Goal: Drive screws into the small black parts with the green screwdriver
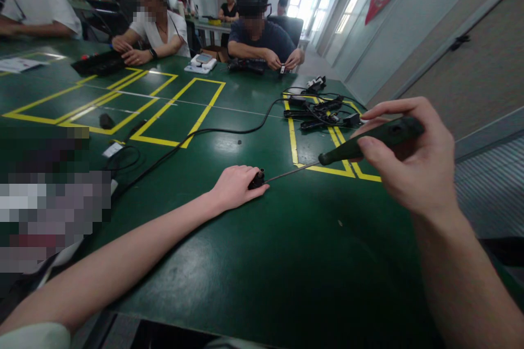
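Observation:
My left hand [237, 186] rests on the green tabletop [327, 262] with its fingers closed round a small black part [257, 179]. A short metallic-looking stub rises from the top of that part. My right hand [417, 158] grips the dark green handle of a screwdriver [370, 139], raised above the table at the right. The screwdriver's thin shaft slants down to the left, and its tip meets the side of the black part. The fingers of my left hand partly cover the part, so its full shape is hidden.
A black cable [229, 131] crosses the table toward a heap of dark cables and devices [323, 109] at the right rear. Yellow tape outlines [198, 114] mark the surface. A white scale-like device [200, 64] stands farther back. Several people sit opposite, one handling a small part.

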Demonstrator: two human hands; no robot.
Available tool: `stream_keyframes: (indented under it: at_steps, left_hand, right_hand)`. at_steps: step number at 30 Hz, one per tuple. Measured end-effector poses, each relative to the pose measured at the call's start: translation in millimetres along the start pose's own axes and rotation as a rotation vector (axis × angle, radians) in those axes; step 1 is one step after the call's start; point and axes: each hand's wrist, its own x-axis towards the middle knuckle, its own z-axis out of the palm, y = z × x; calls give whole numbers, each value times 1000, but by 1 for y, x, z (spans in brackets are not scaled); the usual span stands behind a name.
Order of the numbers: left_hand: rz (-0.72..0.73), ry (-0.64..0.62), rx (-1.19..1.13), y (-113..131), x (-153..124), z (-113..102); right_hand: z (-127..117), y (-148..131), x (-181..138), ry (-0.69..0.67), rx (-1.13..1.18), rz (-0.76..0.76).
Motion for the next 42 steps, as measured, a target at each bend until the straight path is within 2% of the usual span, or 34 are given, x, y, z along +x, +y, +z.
stream_keyframes:
  at_steps: [6,10,15,19,22,25,27,30,35,38,42]
  left_hand:
    - [-32,-53,0,3,2,-3]
    - [-21,-28,-26,2,0,-2]
    - [-19,11,-112,-1,-3,-1]
    - [45,17,-315,-8,-3,-2]
    - [109,-72,-554,-16,0,-7]
    - [69,-161,-771,-23,1,-12]
    - [29,-176,-841,-24,1,-14]
    - [-6,-130,-765,-21,2,-11]
    - [-90,48,-301,-11,0,-2]
    - [-49,26,-161,-7,-1,-1]
    - [-15,0,-133,-8,-1,-2]
  right_hand:
    - [-2,3,0,-6,-34,9]
    - [-3,6,2,1,-38,-7]
    - [-3,11,3,148,-92,-56]
    - [-4,15,3,204,-149,-83]
    - [-5,16,3,202,-138,-80]
    - [-6,16,3,201,-150,-80]
    - [-8,17,3,201,-160,-96]
    - [-9,19,4,202,-168,-140]
    - [-6,19,4,200,-160,-141]
    - [-5,18,4,187,-160,-128]
    - [-4,17,3,186,-176,-115]
